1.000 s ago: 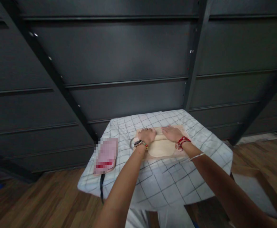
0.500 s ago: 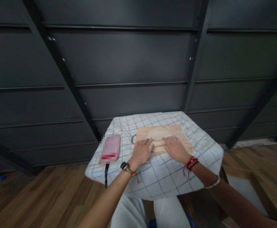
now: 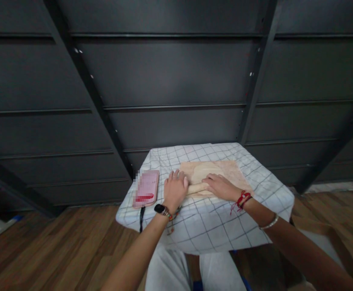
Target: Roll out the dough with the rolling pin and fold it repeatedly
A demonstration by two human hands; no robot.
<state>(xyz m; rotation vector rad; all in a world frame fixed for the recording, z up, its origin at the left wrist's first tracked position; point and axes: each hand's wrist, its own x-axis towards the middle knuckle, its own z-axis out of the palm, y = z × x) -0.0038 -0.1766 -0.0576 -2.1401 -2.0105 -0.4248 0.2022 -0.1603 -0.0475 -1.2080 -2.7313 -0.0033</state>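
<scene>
A pale sheet of dough (image 3: 205,169) lies flat on a light wooden board (image 3: 235,171). Across the near part of the board runs a thin wooden rolling pin (image 3: 197,188), slightly tilted, its ends hidden by my hands. My left hand (image 3: 175,189) rests palm down over the pin's left end at the board's left edge, fingers stretched out and pointing away from me. On the right side, my right hand (image 3: 221,186) has its fingers curved over the pin, fingertips near the dough's edge.
A white checked cloth (image 3: 200,230) covers the small table. To the left lies a pink phone (image 3: 148,188), partly blurred, with a black strap (image 3: 141,218) over the edge. Dark metal panels (image 3: 176,76) rise behind. On the floor at right stands an open cardboard box (image 3: 316,226).
My left hand has turned and slid toward the pin's left end, its fingers more stretched. My right hand has moved inward along the pin. The pin now lies slightly askew.
</scene>
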